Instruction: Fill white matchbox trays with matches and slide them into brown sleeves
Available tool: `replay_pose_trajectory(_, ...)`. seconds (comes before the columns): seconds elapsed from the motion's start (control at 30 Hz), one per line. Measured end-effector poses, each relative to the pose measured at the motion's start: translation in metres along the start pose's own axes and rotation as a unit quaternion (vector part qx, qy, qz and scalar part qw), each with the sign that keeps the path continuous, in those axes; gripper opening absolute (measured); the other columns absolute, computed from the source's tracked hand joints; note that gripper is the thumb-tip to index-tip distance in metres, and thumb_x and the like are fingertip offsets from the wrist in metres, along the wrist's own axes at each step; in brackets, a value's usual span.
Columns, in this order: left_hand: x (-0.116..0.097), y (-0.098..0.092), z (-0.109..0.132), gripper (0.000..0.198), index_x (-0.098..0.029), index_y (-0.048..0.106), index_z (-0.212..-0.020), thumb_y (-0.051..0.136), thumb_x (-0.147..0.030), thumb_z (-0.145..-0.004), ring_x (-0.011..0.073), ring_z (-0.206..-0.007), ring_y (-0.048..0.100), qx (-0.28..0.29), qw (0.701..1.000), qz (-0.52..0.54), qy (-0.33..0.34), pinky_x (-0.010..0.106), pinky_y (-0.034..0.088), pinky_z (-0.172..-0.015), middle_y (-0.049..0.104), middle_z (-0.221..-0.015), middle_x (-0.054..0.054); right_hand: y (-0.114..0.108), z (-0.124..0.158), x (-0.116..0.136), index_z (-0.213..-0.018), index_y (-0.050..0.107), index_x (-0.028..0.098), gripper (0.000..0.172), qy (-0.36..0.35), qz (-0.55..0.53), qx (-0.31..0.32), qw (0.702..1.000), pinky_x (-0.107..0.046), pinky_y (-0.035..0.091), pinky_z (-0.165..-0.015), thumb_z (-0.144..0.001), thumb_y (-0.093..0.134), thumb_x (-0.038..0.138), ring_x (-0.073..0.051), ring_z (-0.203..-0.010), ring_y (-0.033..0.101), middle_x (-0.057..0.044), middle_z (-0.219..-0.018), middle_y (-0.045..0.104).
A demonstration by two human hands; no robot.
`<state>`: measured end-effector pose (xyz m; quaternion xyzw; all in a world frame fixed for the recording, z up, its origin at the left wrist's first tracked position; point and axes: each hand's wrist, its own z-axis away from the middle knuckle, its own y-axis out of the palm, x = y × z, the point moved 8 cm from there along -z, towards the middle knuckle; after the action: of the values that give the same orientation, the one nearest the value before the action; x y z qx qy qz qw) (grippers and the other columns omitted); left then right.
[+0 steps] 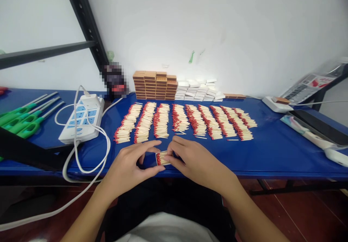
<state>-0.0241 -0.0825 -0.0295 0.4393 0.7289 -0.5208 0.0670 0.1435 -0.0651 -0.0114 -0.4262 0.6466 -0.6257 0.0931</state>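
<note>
A small white matchbox tray (161, 158) filled with red-headed matches lies near the table's front edge, between my hands. My left hand (133, 164) curves around its left end, thumb and fingers apart, with the thumb tip close to the tray's lower edge. On the right, my right hand (190, 155) has its fingers pinched together over the tray's right part, at the matches. Whether those fingers grip the tray or only matches is hidden. Behind both hands, rows of loose matches (178, 118) are spread on the blue table (206, 160).
Brown matchbox sleeves (154, 86) and white trays (199, 90) are stacked against the wall. A power strip (81, 118) with looping white cables and green-handled tools (27, 120) are at left. At right lie a black case (320, 126), a wrapped item (306, 131) and another white strip (277, 105).
</note>
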Motion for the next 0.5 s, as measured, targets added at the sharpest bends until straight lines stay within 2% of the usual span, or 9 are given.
replay_pose_trajectory(0.23,-0.0001,-0.0005,0.0007,0.064,-0.032,0.06,-0.148,0.088,-0.028,-0.09,0.0107,-0.065,0.053,-0.003,1.0,-0.001,0.007,0.024,0.053,-0.07,0.081,-0.108,-0.004,-0.0036,-0.0033,0.0041,-0.096,0.063,0.021,0.012,-0.011,-0.02,-0.055,0.998,-0.031,0.043,-0.072,-0.108,0.063,0.023,-0.018,-0.082,0.065,-0.002,-0.094,0.069)
replay_pose_trajectory(0.33,-0.001,-0.0007,0.0005,0.064,-0.032,0.061,-0.148,0.088,-0.028,-0.09,0.0109,-0.065,0.053,-0.002,1.0,0.0,0.01,0.024,0.052,-0.07,0.081,-0.109,-0.003,0.0019,-0.0048,0.005,-0.104,0.063,0.022,0.004,-0.01,-0.028,-0.052,0.998,-0.032,0.044,-0.075,-0.106,0.064,0.019,-0.02,-0.09,0.069,-0.003,-0.104,0.073)
replay_pose_trajectory(0.4,-0.0015,-0.0009,0.0004,0.064,-0.032,0.06,-0.148,0.088,-0.027,-0.09,0.0108,-0.065,0.053,-0.002,1.0,-0.001,0.011,0.024,0.052,-0.069,0.081,-0.108,-0.004,0.0041,-0.0053,0.0053,-0.109,0.063,0.022,0.006,-0.01,-0.033,-0.05,0.998,-0.032,0.046,-0.077,-0.106,0.063,0.018,-0.021,-0.095,0.07,-0.004,-0.111,0.074)
replay_pose_trajectory(0.5,-0.0021,-0.0012,0.0005,0.064,-0.032,0.06,-0.148,0.088,-0.027,-0.09,0.0107,-0.065,0.053,-0.004,1.0,-0.002,0.016,0.024,0.052,-0.07,0.081,-0.107,-0.004,0.0033,-0.0055,0.0053,-0.11,0.063,0.022,0.006,-0.008,-0.034,-0.052,0.998,-0.033,0.047,-0.078,-0.106,0.061,0.017,-0.021,-0.094,0.071,-0.004,-0.11,0.074)
